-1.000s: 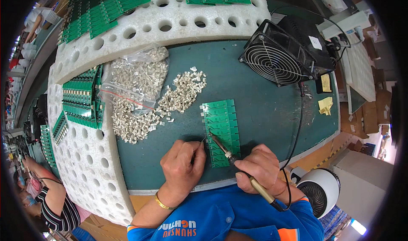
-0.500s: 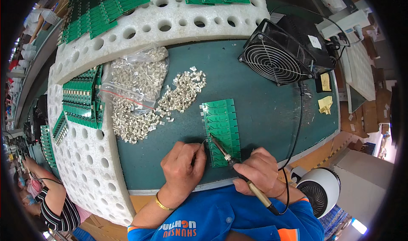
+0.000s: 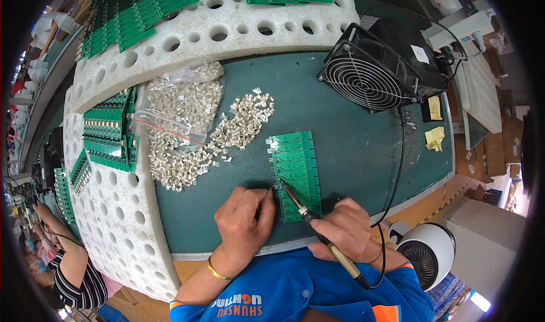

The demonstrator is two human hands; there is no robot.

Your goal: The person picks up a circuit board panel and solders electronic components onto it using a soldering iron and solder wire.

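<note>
- Green matting is seen to cover the table (image 3: 352, 146), which is bordered at the back and on the left by white foam racks (image 3: 113, 220) pierced with round holes.
- Rows of green circuit boards (image 3: 108, 132) are stacked on the left rack, and more are laid along the rack at the back.
- A black box fan (image 3: 372, 75) with a wire grille is stood tilted at the back right of the table; a black cable is led from it toward the near edge.
- A round white fan (image 3: 423, 254) is seen below the table's near right edge.
- A clear plastic bag (image 3: 179, 106) of small metal parts is laid at the back left of the mat, and a loose heap of the same metal parts (image 3: 218, 140) is spread just beside it.
- A green panel of circuit boards (image 3: 295, 171) is laid flat near the middle of the mat, directly in front of the person.
- The left hand (image 3: 244, 222) is rested on the mat just left of the panel, its fingers curled and pinched together near the panel's lower left edge; what is pinched cannot be made out.
- The right hand (image 3: 346, 231) is closed around the handle of a soldering iron (image 3: 318, 231), held like a pen.
- The iron's tip is set against the panel's left edge, close to the left fingertips.
- A small yellow sponge (image 3: 434, 137) is laid at the right of the mat.
</note>
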